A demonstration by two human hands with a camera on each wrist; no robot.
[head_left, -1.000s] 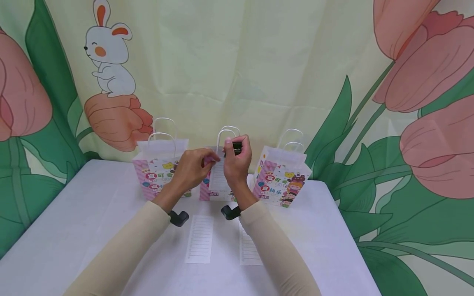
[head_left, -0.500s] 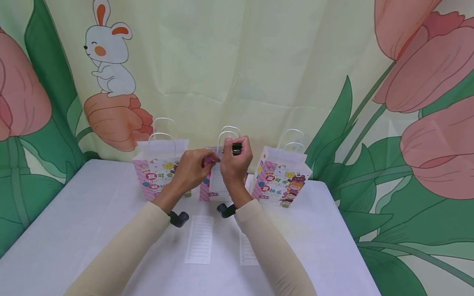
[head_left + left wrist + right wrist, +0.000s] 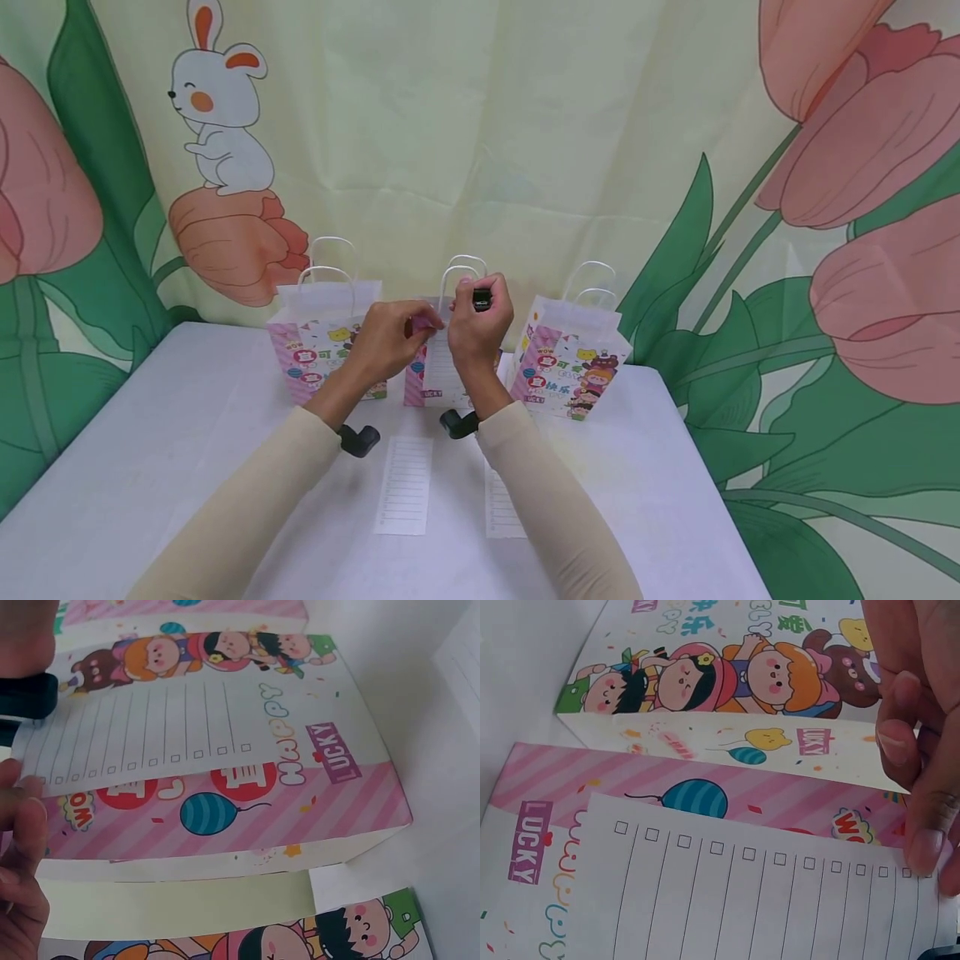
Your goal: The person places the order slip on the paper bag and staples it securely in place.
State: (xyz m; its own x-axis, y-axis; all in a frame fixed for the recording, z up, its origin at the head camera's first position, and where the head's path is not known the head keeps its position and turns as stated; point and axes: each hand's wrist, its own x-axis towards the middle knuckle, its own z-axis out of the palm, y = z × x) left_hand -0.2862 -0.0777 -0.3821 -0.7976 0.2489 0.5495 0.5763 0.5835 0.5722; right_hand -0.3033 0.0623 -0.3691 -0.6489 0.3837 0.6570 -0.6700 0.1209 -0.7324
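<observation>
My left hand (image 3: 393,342) pinches the top left edge of a lined checklist sheet (image 3: 150,735), which lies against the front of the middle paper gift bag (image 3: 414,387). My right hand (image 3: 480,333) grips a small black stapler (image 3: 482,300) at the bag's top. In the left wrist view, the stapler's jaws (image 3: 26,697) overlap the sheet's top edge. Checkboxes run down the sheet's left side, beside the bag's pink striped band. In the right wrist view, the left fingertips (image 3: 928,851) press on the sheet's corner.
Matching bags with white handles stand on both sides, a left bag (image 3: 307,350) and a right bag (image 3: 570,375). Two more checklist sheets lie nearer on the white tablecloth: a left sheet (image 3: 405,487) and a right sheet (image 3: 504,504), partly under the right forearm. A printed curtain (image 3: 555,150) hangs behind.
My right hand and wrist have shifted slightly left, with the stapler still gripped. The left hand keeps its pinch on the sheet and has barely moved.
</observation>
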